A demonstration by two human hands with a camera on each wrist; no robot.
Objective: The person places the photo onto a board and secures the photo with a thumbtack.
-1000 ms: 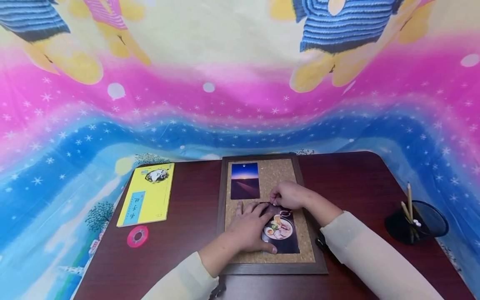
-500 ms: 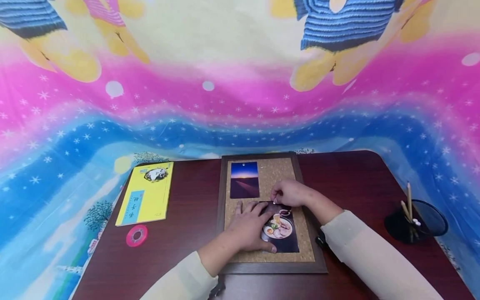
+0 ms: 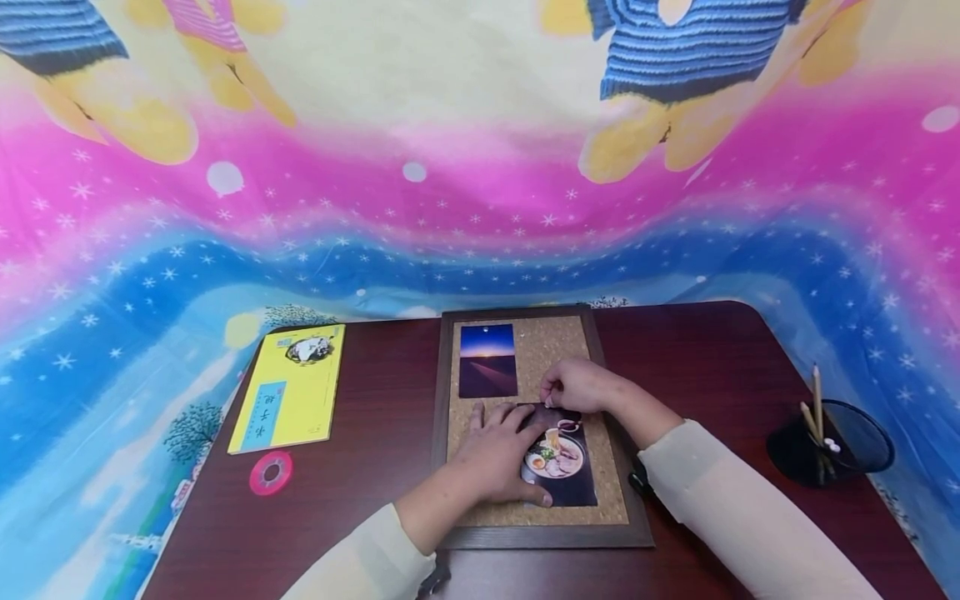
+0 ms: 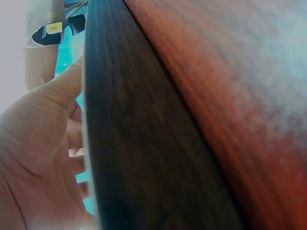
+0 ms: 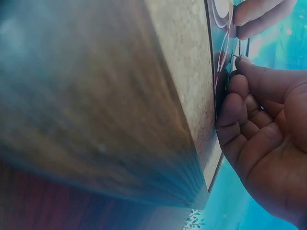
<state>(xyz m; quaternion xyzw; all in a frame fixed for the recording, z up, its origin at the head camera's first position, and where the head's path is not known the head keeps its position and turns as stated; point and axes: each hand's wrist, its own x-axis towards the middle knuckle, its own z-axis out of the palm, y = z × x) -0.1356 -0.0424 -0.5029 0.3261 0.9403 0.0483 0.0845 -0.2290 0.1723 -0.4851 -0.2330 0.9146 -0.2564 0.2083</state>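
Note:
A framed corkboard (image 3: 615, 467) lies on the table. On its lower right part is a photo of a noodle bowl (image 3: 577, 492). My left hand (image 3: 491, 454) presses on the photo's left side, fingers spread, thumb near its bottom edge. At the photo's top edge my right hand (image 3: 581, 386) pinches a small pale pushpin (image 3: 548, 405) between thumb and forefinger. In the right wrist view, the thin metal point (image 5: 235, 56) shows by the thumb tip, against the photo; how deep it sits I cannot tell. A sunset photo (image 3: 488, 367) hangs above, with a pin at its top.
Another small pin (image 3: 522, 335) sits in the cork near the board's top. To the left lie a yellow book (image 3: 307, 400) and a pink tape roll (image 3: 262, 485). A black mesh cup (image 3: 795, 458) with pencils tilts at the right. A printed curtain surrounds the table.
Both hands stay in nearly the same place, the left on the photo and the right at the pushpin. The head view has shifted very slightly.

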